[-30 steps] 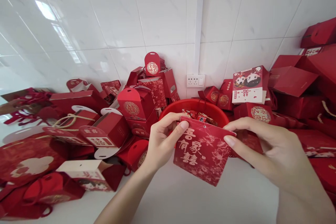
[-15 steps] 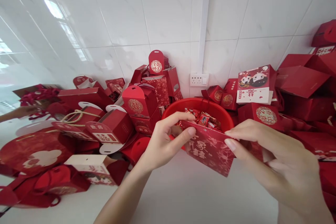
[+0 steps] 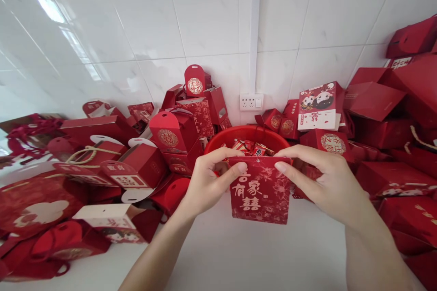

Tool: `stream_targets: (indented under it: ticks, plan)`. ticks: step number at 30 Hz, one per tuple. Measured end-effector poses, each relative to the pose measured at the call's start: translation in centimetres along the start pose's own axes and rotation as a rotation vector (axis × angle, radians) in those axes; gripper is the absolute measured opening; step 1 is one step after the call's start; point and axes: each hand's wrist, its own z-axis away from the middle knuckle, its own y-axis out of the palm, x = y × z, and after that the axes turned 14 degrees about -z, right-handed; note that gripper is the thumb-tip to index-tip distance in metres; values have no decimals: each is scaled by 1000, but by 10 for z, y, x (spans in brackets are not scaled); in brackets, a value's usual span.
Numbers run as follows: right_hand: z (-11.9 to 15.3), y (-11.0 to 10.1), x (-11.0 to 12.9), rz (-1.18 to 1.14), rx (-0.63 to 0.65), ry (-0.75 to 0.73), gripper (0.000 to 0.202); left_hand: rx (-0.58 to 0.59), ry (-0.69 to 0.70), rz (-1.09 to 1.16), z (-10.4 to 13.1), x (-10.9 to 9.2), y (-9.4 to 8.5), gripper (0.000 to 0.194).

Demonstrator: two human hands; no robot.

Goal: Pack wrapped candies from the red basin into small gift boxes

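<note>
A red gift box (image 3: 261,195) with gold characters and flower prints hangs upright between my hands above the white table. My left hand (image 3: 218,177) pinches its top left edge between thumb and fingers. At the top right edge, my right hand (image 3: 314,173) holds it the same way. Only its printed front face shows, so I cannot tell how far it is unfolded. Just behind it stands a red plastic basket (image 3: 215,137) with several wrapped candies (image 3: 258,149) inside, partly hidden by the box.
Several red gift boxes are piled on the left (image 3: 150,159) and right (image 3: 392,177). A white box (image 3: 102,213) lies at the front left. Behind is a tiled wall with a socket (image 3: 251,102). The white table (image 3: 259,254) shows in front.
My right hand has moved left and shifted its grip to the box's top edge. The box has turned from tilted to nearly level, its front facing me. The view has swung slightly right.
</note>
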Motion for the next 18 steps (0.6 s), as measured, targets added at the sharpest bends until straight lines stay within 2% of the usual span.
stream_targets:
  ticks: [2,5,11,15,18]
  plan:
    - [0,-1,-1,-30,20,-8,15,28,-7,46,-2,2,2,19]
    - [0,-1,-2,-50,-34,-41,13,31,-8,137,-5,2,5,20]
    - [0,2,-2,-93,-99,-103,10,-150,15,174,-10,-1,10,17]
    - [0,-5,-7,-116,-224,-63,24,-304,-32,160,-10,-3,-3,18]
    - [1,-13,-12,-109,-310,-52,25,-385,5,74,-13,-11,-25,20]
